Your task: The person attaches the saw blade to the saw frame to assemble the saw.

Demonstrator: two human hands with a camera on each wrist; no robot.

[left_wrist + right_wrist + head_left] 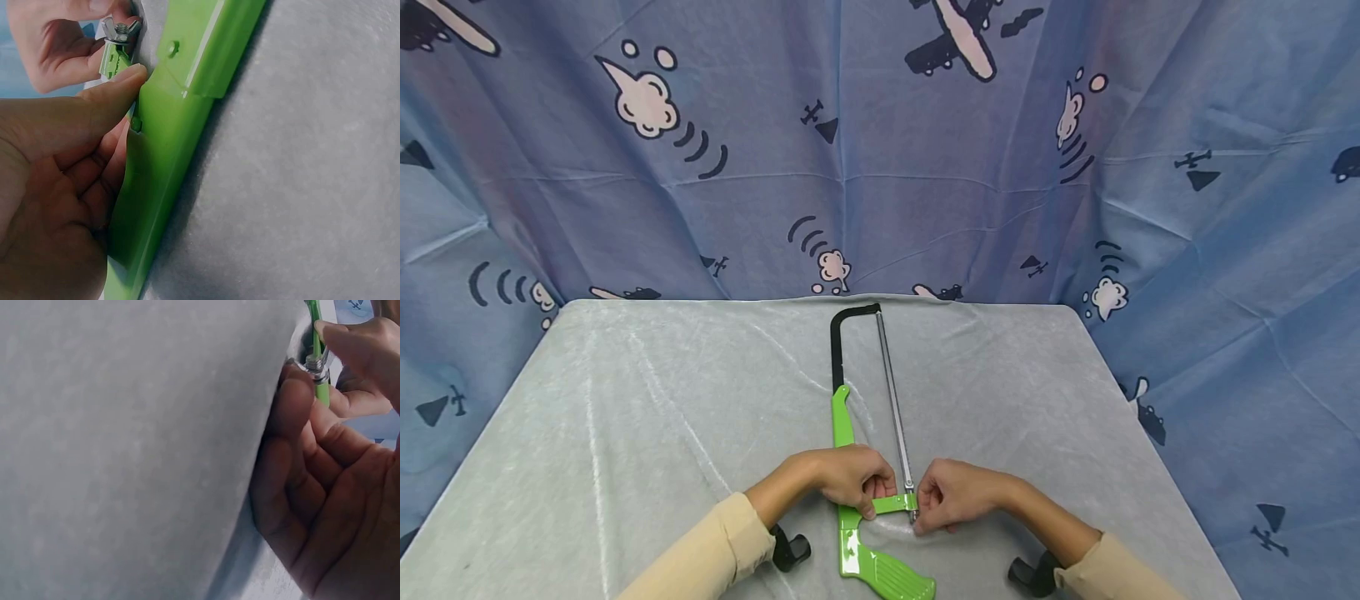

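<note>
A hacksaw (844, 417) with a green handle, a black front frame and a silver blade (892, 392) lies on the table, its handle toward me. My left hand (856, 477) pinches the green arm between handle and blade; in the left wrist view its thumb (115, 90) presses on the green metal. At the blade's near end is a metal wing nut (120, 29) on a threaded screw. My right hand (955, 495) has curled fingers at this wing nut, gripping it from the right. Its fingers (294, 400) partly cover the nut in the right wrist view.
A pale grey cloth covers the table (700, 400). Behind and at both sides hangs a blue curtain (880, 150) printed with planes and clouds. The saw's far end reaches close to the table's back edge. Black bands (790, 550) sit at both wrists.
</note>
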